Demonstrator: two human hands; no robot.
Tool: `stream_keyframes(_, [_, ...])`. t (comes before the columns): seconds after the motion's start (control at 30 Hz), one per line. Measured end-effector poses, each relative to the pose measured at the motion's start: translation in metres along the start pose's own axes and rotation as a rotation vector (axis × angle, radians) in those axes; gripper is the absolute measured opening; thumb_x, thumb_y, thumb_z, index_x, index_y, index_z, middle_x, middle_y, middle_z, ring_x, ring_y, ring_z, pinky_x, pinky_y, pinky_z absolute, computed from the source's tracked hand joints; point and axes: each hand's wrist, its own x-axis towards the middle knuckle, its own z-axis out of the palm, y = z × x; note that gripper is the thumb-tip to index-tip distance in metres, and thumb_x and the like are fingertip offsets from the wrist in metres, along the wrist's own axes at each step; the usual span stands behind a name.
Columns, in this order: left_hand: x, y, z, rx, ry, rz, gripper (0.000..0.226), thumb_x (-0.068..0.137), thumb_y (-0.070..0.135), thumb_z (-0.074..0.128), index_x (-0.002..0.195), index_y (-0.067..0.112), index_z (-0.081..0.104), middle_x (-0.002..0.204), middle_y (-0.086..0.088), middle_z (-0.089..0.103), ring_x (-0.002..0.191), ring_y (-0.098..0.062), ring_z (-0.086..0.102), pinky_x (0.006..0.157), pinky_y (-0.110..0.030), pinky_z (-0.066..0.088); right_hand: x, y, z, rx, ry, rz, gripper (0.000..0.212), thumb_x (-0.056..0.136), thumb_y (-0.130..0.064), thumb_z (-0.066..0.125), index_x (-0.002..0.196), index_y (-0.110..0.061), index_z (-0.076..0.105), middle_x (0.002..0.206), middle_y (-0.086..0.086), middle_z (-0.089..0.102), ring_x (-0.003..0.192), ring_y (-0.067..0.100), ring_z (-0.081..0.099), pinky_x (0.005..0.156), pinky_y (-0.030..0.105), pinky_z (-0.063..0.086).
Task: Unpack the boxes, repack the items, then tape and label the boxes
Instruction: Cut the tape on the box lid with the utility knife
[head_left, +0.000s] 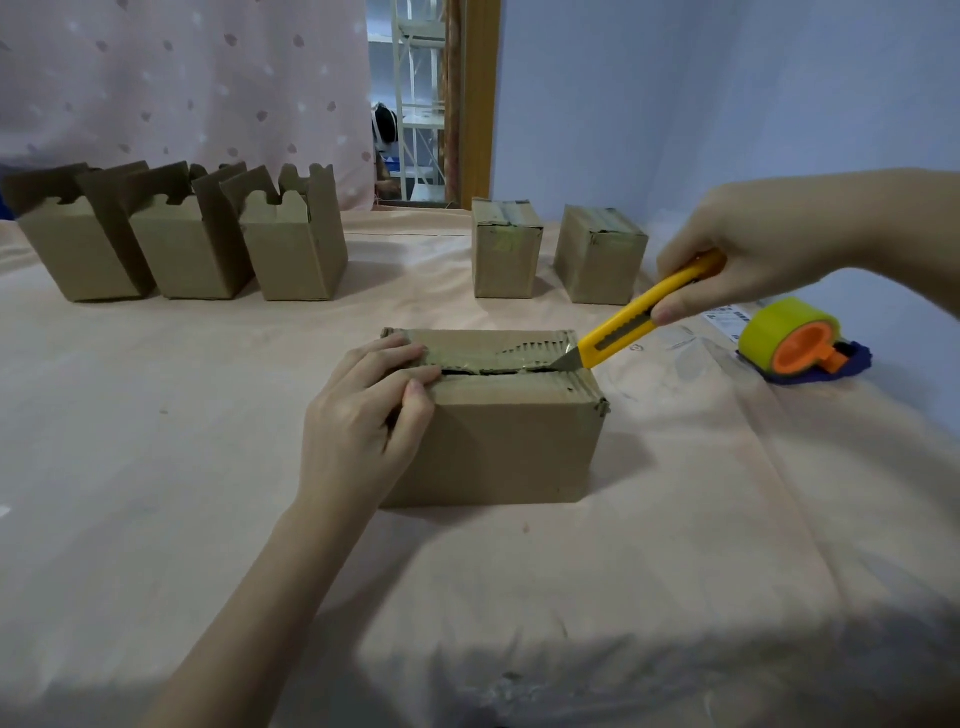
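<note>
While the left hand (363, 415) grips the taped box (498, 436), the right hand (753, 249) holds a yellow knife (639, 317), blade at the seam.

I take this for a makeshift packing room in a home: a surface (156, 467) draped in pink cloth, a dotted pink curtain (182, 78) at far left, and a doorway (415, 104) showing white storage shelving (421, 62) beyond.
</note>
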Motion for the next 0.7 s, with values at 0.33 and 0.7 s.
stream_keyframes(0.33, [0.000,0.001,0.000,0.007,-0.003,0.014,0.038,0.093,0.018,0.040,0.094,0.005,0.076,0.107,-0.008,0.070,0.112,-0.022,0.060,0.095,-0.026,0.045,-0.028,0.019,0.004,0.101,0.056,0.055,0.032,0.067,-0.057,0.056,0.065,-0.027,0.066,0.047,-0.008,0.051,0.044,0.009,0.044,0.044,0.015,0.034])
stream_keyframes(0.7, [0.001,0.002,-0.006,0.021,-0.059,0.028,0.040,0.093,0.021,0.039,0.095,0.006,0.076,0.110,-0.006,0.069,0.114,-0.021,0.058,0.095,-0.025,0.044,-0.041,0.018,0.020,0.067,0.140,0.151,0.024,0.071,-0.055,0.057,0.060,-0.034,0.059,0.047,-0.010,0.048,0.046,0.008,0.043,0.047,0.016,0.034])
